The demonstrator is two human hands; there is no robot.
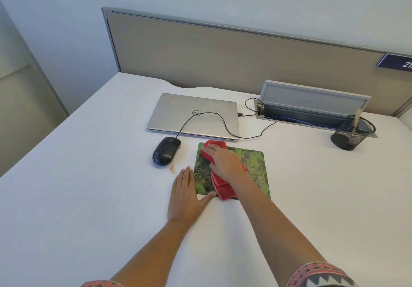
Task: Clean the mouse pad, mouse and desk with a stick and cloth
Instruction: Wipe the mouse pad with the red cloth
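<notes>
Mouse pad (256,164) is partly overlain by a red cloth (223,188) pressed under the right hand's (225,164) flat fingers, its lower-left edge touched by the left hand's (185,195) straight fingers.

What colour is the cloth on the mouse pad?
Red; the cloth shows best in the head view, under the right hand on the mouse pad.

We lose the middle of the pad (252,164) under the cloth (223,188) and right hand (225,161), the right edge cuts the sign (396,62) after "21", the bottom edge crops both sleeves (318,274), and we cannot tell what the specks (172,169) by the mouse (166,154) are or what stands in the cup (352,132).
</notes>
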